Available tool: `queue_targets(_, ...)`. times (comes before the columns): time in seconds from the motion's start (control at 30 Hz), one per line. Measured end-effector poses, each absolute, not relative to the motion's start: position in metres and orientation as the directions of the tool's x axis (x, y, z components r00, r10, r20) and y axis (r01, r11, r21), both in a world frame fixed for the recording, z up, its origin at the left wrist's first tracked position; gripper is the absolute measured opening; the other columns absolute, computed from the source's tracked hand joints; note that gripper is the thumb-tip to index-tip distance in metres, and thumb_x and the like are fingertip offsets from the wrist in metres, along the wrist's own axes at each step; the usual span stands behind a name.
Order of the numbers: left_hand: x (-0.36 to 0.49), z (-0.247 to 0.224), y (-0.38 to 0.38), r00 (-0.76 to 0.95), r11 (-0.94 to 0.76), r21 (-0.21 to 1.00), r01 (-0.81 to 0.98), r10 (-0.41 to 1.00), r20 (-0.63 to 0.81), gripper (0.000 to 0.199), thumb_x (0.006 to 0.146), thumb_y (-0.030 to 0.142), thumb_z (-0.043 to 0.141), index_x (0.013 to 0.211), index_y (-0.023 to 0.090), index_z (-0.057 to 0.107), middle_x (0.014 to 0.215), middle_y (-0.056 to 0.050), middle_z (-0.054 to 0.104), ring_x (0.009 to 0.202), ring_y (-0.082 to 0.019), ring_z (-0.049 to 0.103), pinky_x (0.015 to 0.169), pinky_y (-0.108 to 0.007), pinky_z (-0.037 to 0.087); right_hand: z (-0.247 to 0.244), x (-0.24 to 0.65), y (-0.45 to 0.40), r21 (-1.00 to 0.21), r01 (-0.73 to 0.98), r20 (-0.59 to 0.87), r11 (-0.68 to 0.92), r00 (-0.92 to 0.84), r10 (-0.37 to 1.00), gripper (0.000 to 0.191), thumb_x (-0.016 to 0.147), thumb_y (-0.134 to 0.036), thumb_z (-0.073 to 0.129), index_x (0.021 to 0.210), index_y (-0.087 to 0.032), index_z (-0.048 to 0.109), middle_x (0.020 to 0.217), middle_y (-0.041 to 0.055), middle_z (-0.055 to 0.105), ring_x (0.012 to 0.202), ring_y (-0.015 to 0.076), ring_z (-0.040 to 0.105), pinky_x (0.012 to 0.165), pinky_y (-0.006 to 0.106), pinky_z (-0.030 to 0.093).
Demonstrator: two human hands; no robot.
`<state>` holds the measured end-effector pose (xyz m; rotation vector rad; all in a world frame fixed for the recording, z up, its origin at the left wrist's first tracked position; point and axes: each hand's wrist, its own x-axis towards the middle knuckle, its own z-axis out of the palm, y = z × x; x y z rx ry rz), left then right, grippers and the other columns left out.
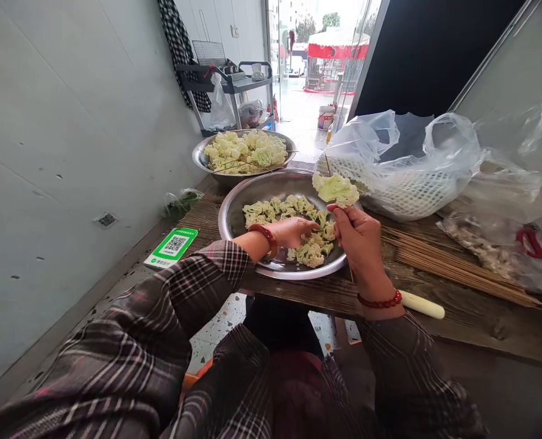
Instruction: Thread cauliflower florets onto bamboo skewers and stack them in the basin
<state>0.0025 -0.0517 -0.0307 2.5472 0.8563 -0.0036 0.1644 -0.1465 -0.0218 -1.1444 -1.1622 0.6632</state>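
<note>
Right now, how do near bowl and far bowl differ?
Near bowl: loosely spread cauliflower, bare metal showing; far bowl: heaped above the rim.
Near bowl has the left hand in it; far bowl has none.
Both: round, metal, holding cauliflower.

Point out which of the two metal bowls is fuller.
The far metal bowl, nearer the cart: its cauliflower heaps above the rim. The near metal bowl, under the left hand, holds a lower layer, with bare metal showing.
</note>
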Motion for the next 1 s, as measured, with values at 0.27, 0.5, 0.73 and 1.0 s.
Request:
queue_targets(0.27,-0.002,-0.018,-0.048,0.727,-0.667,0.367,0.649,0.685,-0.042,0.014,0.068,0.008,0.062,0.068,0.017,0.072,0.064,-0.004,0.064,0.063,-0.018,0.056,0.063,-0.03,0.038,-0.021,0.164,-0.148,-0.938,0.153,0.344,0.311,0.315,0.885,0.038,0.089,-0.05,0.064,0.098,-0.015,0.077,0.054,-0.0059,0.049,0.048,0.0088,0.039,0.047,0.024,0.031)
queue_targets(0.5,-0.012,0.008,-0.043,0.413,-0.154,0.978,0.139,0.907,0.084,0.014,0.079,0.019,0.071,0.078,0.015,0.058,0.064,-0.002,0.062,0.056,-0.011,0.058,0.052,-0.022,0.038,-0.019,0.162,-0.148,-0.953,0.102,0.303,0.286,0.325,0.896,0.04,0.088,-0.05,0.066,0.099,-0.014,0.077,0.054,-0.006,0.048,0.049,0.0088,0.038,0.047,0.024,0.029)
queue_targets(0.73,-0.018,0.018,-0.044,0.309,0.113,0.924,-0.365,0.951,0.005,0.028,0.079,0.007,0.068,0.103,0.015,0.055,0.077,-0.005,0.072,0.064,-0.014,0.07,0.064,-0.025,0.054,-0.018,0.161,-0.151,-0.96,0.113,0.279,0.256,0.298,0.913,0.043,0.087,-0.053,0.066,0.101,-0.014,0.077,0.054,-0.0065,0.045,0.048,0.0092,0.035,0.046,0.024,0.028)
queue_targets(1.0,-0.02,0.02,-0.044,0.304,0.114,0.86,-0.498,0.951,0.049,0.02,0.077,0.004,0.072,0.09,0.013,0.058,0.073,-0.001,0.069,0.067,-0.013,0.071,0.074,-0.027,0.057,-0.024,0.164,-0.149,-0.944,0.199,0.3,0.265,0.176,0.937,0.04,0.09,-0.051,0.063,0.1,-0.015,0.079,0.055,-0.0052,0.047,0.05,0.0102,0.038,0.047,0.024,0.03)
